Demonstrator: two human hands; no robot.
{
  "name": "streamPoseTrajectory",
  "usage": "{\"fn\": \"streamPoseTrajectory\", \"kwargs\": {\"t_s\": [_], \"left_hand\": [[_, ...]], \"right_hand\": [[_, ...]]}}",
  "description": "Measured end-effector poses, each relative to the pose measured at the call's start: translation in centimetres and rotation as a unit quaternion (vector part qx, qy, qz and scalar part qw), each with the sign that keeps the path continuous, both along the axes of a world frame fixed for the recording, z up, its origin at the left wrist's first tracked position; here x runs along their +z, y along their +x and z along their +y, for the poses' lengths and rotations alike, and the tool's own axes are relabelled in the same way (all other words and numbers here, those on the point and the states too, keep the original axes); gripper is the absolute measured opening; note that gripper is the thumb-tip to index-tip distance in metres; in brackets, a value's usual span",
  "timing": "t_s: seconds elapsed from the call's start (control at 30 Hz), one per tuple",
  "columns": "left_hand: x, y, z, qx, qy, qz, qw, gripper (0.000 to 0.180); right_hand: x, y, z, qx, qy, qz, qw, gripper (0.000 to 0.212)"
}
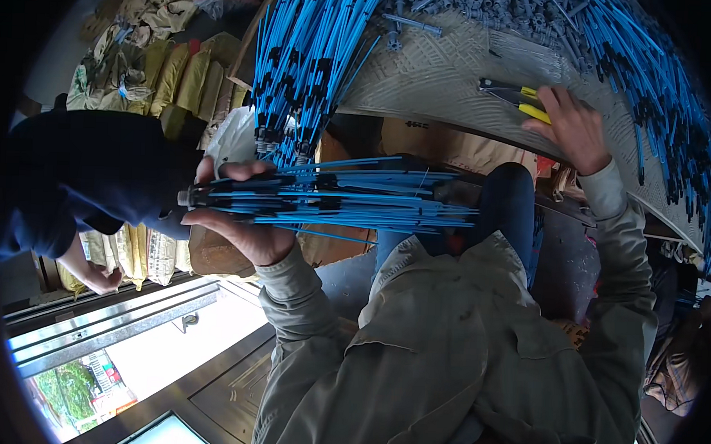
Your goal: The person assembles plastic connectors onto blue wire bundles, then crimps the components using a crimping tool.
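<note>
In the left hand (249, 232), a blue-rod bundle (372, 201) is clasped above the lap (507, 200); yellow-handled pliers (535, 113) are gripped by the right hand (576, 129) at the table (439, 78). Bundle-holding seems the step in hand — next, steady support and plier control are called for.

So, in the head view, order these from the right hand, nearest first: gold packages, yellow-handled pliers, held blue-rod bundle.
1. Yellow-handled pliers: at the right hand.
2. Thin blue-rod bundle: in the left hand.
3. Gold packages: left side.
</note>
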State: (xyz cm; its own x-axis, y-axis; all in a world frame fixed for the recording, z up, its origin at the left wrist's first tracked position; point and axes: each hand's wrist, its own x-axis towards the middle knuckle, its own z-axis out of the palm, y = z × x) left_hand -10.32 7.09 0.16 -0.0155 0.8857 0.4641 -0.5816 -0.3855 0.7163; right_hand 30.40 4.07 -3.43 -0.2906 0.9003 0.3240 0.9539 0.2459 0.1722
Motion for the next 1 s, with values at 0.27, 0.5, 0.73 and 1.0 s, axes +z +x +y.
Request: {"fn": "streamPoseTrajectory", "kwargs": {"t_s": [0.27,0.5,0.73,1.0], "left_hand": [[-4.6,-0.3,-0.1,-0.157,-0.154,-0.315,0.923,0.06],[-13.7,3.6,-1.7,-0.253,-0.285,-0.318,0.868,0.056],[-16.8,6.0,-1.8,-0.358,-0.289,-0.308,0.832,0.049],[-10.4,5.3,-6.7,-0.207,-0.365,-0.003,0.908,0.048]], "right_hand": [[-3.5,-8.7,0.2,0.332,-0.04,0.446,0.83,0.066],[1.0,-12.0,-2.1,0.455,-0.044,0.51,0.729,0.045],[-0.4,-15.0,-3.0,0.423,-0.113,0.622,0.649,0.029],[-1.7,-16.7,-3.6,0.216,-0.393,0.76,0.471,0.029]]}}
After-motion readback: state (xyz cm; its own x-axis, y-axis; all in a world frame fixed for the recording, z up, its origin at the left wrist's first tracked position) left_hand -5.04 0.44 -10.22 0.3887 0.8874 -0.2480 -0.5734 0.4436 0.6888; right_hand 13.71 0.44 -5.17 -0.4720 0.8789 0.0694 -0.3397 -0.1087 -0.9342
